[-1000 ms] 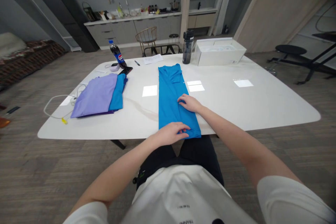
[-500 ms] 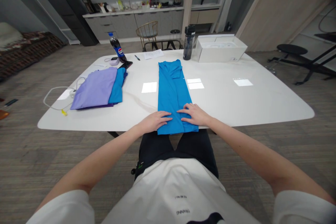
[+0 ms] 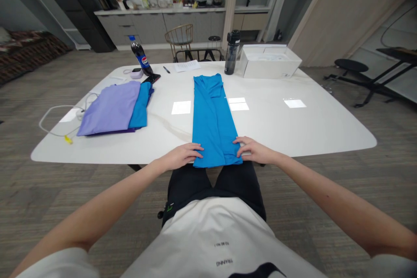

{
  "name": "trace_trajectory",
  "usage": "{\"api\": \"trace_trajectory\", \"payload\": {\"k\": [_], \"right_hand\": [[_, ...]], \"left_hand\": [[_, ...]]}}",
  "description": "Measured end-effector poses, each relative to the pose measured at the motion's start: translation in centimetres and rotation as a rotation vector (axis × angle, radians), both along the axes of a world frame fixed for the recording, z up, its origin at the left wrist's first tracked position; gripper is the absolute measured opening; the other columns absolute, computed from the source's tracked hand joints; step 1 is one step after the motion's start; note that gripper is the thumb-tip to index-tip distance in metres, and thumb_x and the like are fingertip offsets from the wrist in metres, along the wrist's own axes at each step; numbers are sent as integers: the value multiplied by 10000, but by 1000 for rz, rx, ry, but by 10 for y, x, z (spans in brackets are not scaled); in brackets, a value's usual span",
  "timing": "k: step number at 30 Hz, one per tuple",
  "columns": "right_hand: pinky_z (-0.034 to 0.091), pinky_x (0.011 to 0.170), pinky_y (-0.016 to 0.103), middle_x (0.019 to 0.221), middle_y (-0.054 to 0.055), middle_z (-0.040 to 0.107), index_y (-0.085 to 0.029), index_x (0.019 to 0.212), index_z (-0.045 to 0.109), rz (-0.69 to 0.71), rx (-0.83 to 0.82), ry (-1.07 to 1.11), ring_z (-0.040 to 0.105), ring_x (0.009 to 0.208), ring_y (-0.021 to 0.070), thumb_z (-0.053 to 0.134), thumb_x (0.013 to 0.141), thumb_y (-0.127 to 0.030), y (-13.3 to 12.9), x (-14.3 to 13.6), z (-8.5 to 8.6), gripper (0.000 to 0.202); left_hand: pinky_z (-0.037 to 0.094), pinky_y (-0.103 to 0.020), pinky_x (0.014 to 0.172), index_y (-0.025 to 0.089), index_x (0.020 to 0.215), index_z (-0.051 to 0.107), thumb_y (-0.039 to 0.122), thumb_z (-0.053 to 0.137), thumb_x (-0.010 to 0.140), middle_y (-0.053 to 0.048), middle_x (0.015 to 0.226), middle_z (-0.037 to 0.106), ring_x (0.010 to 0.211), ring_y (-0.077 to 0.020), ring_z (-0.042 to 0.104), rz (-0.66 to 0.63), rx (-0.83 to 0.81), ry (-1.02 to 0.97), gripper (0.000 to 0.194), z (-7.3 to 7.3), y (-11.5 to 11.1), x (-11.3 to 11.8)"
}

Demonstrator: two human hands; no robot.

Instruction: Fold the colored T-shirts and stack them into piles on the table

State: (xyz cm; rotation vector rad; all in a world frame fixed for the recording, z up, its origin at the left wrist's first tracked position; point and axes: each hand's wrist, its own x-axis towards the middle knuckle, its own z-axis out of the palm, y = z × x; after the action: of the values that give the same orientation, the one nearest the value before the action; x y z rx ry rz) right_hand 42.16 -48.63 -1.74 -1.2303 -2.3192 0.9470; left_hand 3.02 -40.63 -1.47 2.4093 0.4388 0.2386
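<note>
A bright blue garment (image 3: 211, 117), likely a shirt, lies folded lengthwise into a long strip on the white table (image 3: 293, 130). Its near end hangs slightly past the front edge, and a flap is turned over at the far end. My left hand (image 3: 183, 155) rests at the near left corner, fingers stretched out onto the fabric. On the opposite side, my right hand (image 3: 253, 150) touches the near right edge with its fingertips, fingers apart and a little bent. Folded clothes (image 3: 110, 108), lilac on top with blue and dark purple beneath, lie to the left.
Behind the clothes stand a cola bottle (image 3: 140, 56), a phone (image 3: 151, 78) and a small lilac case (image 3: 136, 74). A pen (image 3: 167, 70) and paper (image 3: 187, 66) lie farther back. A dark water bottle (image 3: 232, 52) stands beside a white box (image 3: 270, 63). A white cable (image 3: 48, 108) loops at left.
Both hands have moved outward from the middle of the garment's near end to its left and right edges. The garment lies flat as before; the view has shifted slightly.
</note>
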Motion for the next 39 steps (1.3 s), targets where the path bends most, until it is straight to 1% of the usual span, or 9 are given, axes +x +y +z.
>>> {"api": "trace_trajectory", "payload": {"k": [5,9,12,15,19,25,29,35,39], "right_hand": [[456,1024,445,1117,93,697,-235,965,724,-157,-54,214,624,1075,256,628,927,-513,21,-15,31,297],[510,820,365,935,52,700,-212,1018,639,-417,-91,490,628,844,203,601,915,-525,79,-16,49,332],[495,741,315,818,28,681,-197,999,631,-601,-94,478,618,766,184,607,882,-482,137,-12,41,309],[480,744,309,811,56,697,-187,902,658,-742,-114,151,652,809,215,641,855,-433,181,-9,24,251],[458,690,305,904,100,737,-196,888,690,-728,-84,-220,690,868,268,703,803,-613,200,-8,7,425],[433,637,298,836,68,742,-237,887,709,-756,-7,-238,698,813,255,545,929,-632,210,-8,-2,430],[461,686,328,844,92,752,-230,896,731,-820,-41,-240,699,824,272,478,984,-557,228,5,-4,423],[492,760,320,925,46,752,-245,1043,747,-429,-159,-58,676,835,226,570,931,-558,236,30,3,377],[483,734,324,894,41,725,-228,976,735,-428,-163,-41,641,784,212,644,860,-598,232,30,8,398]], "left_hand": [[487,-343,999,216,1024,755,405,567,984,-77,1106,743,1060,-217,661,255,-235,-179,270,17,8,23],[502,-291,824,184,957,710,456,693,872,-33,902,720,846,-175,642,581,-612,-498,286,36,50,55],[499,-272,717,171,892,674,436,757,762,-20,800,690,748,-162,624,758,-911,-658,307,41,99,80],[514,-295,683,159,841,660,426,768,692,-54,786,704,749,-194,649,859,-1133,-534,325,35,143,97],[482,-283,626,162,826,641,351,858,601,-25,716,679,693,-181,629,1043,-998,-315,365,17,175,103],[350,-242,523,181,756,625,391,866,626,63,537,493,542,-125,496,1055,-647,-223,344,0,196,101],[347,-229,522,194,994,683,384,800,691,52,639,552,557,-109,481,985,-642,-277,376,-4,202,97],[398,-241,561,183,987,689,451,772,705,36,682,551,612,-121,512,924,-753,-268,398,2,205,89],[401,-244,581,179,903,665,486,786,701,36,677,565,613,-116,513,850,-738,-269,387,2,208,87]]}}
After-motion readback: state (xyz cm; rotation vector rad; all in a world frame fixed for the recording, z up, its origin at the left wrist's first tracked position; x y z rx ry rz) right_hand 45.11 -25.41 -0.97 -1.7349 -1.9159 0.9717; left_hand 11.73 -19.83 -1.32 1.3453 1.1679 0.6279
